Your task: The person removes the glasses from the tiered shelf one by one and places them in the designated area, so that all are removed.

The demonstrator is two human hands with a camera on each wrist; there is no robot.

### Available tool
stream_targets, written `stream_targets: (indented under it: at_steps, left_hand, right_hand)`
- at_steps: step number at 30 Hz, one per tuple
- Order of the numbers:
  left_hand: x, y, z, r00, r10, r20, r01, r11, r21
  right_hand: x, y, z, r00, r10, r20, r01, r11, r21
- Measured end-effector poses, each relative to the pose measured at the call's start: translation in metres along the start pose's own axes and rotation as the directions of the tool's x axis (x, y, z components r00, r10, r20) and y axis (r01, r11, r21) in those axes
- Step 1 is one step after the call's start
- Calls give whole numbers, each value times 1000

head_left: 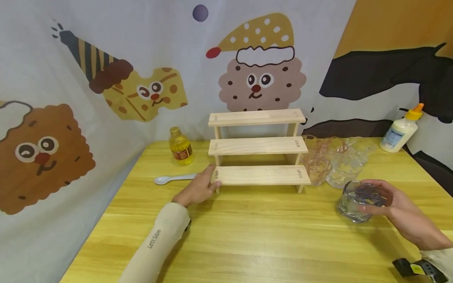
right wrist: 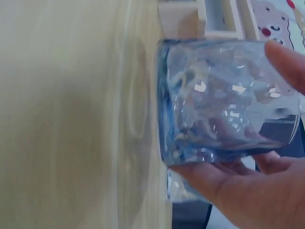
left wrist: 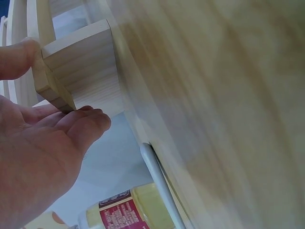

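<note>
A three-tier wooden shelf (head_left: 262,175) stands on the table. My left hand (head_left: 199,186) grips the left end of its lowest tier, thumb at the front and fingers behind, as the left wrist view shows the hand (left wrist: 43,152) around the board's end (left wrist: 55,88). Over at the right, my right hand (head_left: 396,204) holds a clear bluish glass cup (head_left: 359,200) by its sides. Wavy dimples cover the cup (right wrist: 224,100) in the right wrist view, where it appears just above the tabletop, with the thumb on one side and fingers on the other.
Several pink and clear glass cups (head_left: 339,165) cluster right of the shelf. A white glue bottle (head_left: 398,133) with an orange tip stands at the back right. Left of the shelf are a bottle of yellow liquid (head_left: 180,147) and a white spoon (head_left: 173,178). A printed cloth (head_left: 177,39) hangs behind.
</note>
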State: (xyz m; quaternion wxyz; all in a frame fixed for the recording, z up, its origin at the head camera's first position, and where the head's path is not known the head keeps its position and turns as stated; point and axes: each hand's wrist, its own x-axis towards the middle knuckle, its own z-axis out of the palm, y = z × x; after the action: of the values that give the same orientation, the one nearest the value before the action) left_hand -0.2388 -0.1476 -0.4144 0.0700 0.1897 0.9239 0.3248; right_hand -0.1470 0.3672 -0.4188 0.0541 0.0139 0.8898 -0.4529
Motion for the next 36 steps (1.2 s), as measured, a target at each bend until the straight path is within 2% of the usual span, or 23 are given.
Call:
stream_targets:
  at_steps: [6, 8, 14, 20, 22, 29, 32, 36]
  left_hand:
    - [1, 1, -1, 1000, 0, 2, 0, 1000, 4]
    - [1, 1, -1, 1000, 4, -3, -4, 1000, 1]
    - [2, 2, 0, 1000, 20, -7, -20, 1000, 0]
    - [2, 2, -2, 1000, 11, -13, -10, 1000, 12]
    - [2, 2, -3, 1000, 6, -10, -6, 1000, 14]
    - [1, 2, -3, 1000, 5, -5, -5, 1000, 16]
    - [0, 2, -1, 1000, 5, -2, -5, 1000, 18]
    - [0, 0, -1, 1000, 1, -3, -1, 1000, 13]
  right_hand:
    - [5, 18, -18, 989, 0, -151, 0, 1000, 2]
    - [8, 21, -24, 982, 28, -187, -29, 1000, -3]
    - [21, 24, -40, 948, 148, -281, -164, 986, -31]
    - [34, 23, -46, 915, 160, -371, -160, 987, 30]
    - [39, 22, -46, 908, 158, -387, -148, 987, 56]
    - [54, 18, -45, 877, 212, -431, -195, 977, 85]
    - [57, 20, -43, 873, 212, -438, -193, 977, 88]
    - [61, 23, -42, 879, 204, -430, -173, 979, 111]
